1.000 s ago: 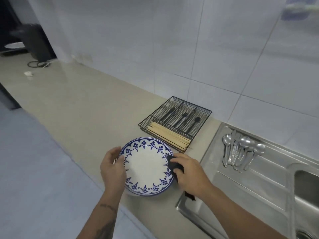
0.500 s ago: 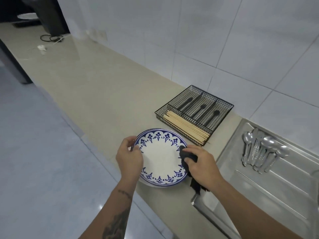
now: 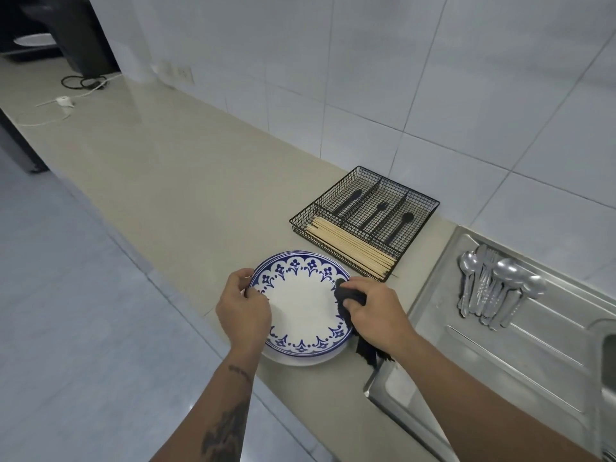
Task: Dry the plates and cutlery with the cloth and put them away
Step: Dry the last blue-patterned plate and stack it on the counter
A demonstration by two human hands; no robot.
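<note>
A round white plate with a blue patterned rim (image 3: 301, 303) lies near the counter's front edge, on top of another white plate whose edge shows below it. My left hand (image 3: 241, 311) grips the plate's left rim. My right hand (image 3: 375, 311) is closed on a dark cloth (image 3: 350, 296) pressed against the plate's right rim; the cloth's tail hangs out under my wrist. Several silver spoons and forks (image 3: 490, 288) lie in a pile on the steel drainboard (image 3: 520, 358) to the right.
A black wire cutlery tray (image 3: 430, 206) stands behind the plate, holding wooden chopsticks (image 3: 350, 245) and black utensils. The beige counter (image 3: 166, 168) stretches away to the left, with a white cable and a dark appliance at its far end. Tiled wall behind, floor on the left.
The view has shifted slightly. Both hands stay on the plate, with the cloth hand a little higher along the right rim.
</note>
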